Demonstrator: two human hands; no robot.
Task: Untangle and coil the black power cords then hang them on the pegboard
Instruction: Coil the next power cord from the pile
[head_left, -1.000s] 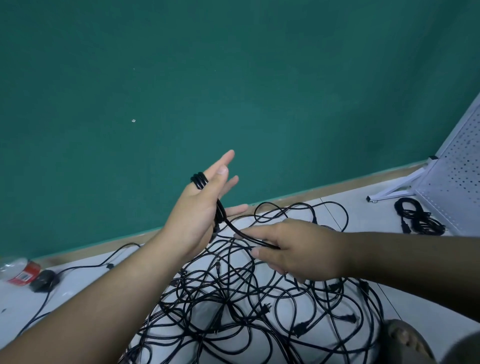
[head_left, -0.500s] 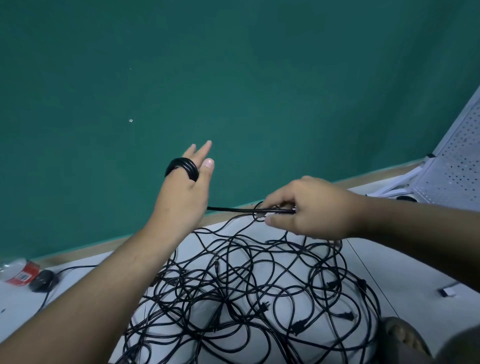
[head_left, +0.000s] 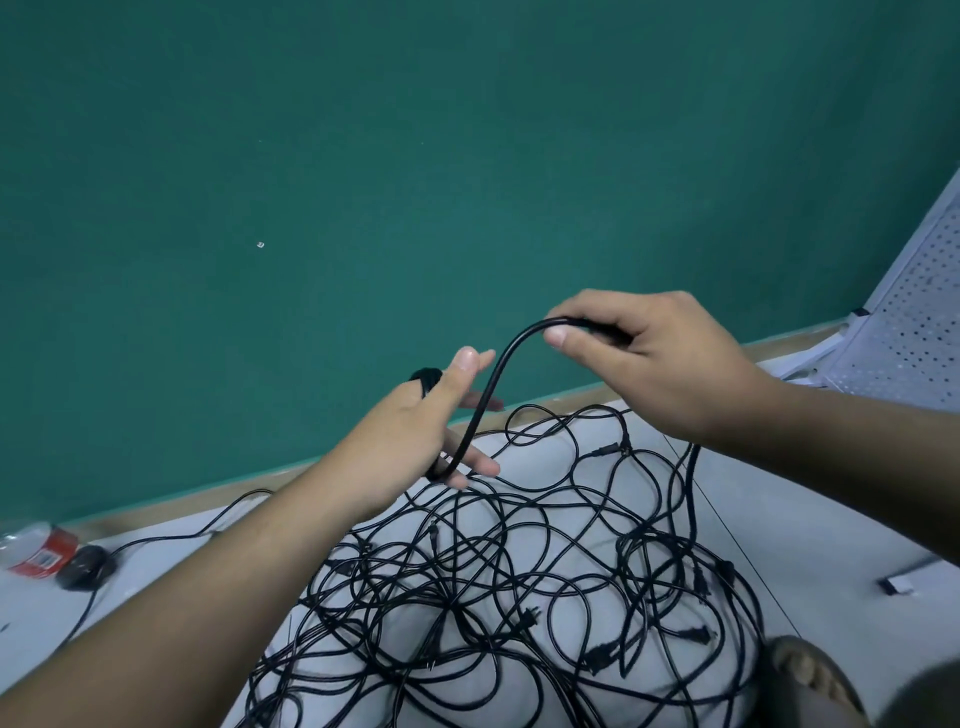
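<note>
A black power cord (head_left: 491, 387) is wound in several turns round my left hand (head_left: 421, 436), whose fingers point straight out. The wound turns show at the back of that hand as a black coil (head_left: 427, 378). From the palm the cord rises in an arc to my right hand (head_left: 654, 364), which pinches it between thumb and fingers above the heap. A big tangle of black cords (head_left: 519, 587) with several plugs lies on the white floor below both hands. The white pegboard (head_left: 914, 332) leans at the far right edge.
A green wall fills the background. A plastic bottle with a red label (head_left: 39, 548) and a black mouse (head_left: 85, 567) lie at the left. A small white part (head_left: 898, 584) rests on the floor at right. A bare foot (head_left: 810, 675) shows at the bottom right.
My right hand has lifted the cord up and toward the left hand, bending the straight stretch into an arc. The left hand has tilted, fingers now pointing right. The camera has shifted, hiding the coiled cord by the pegboard.
</note>
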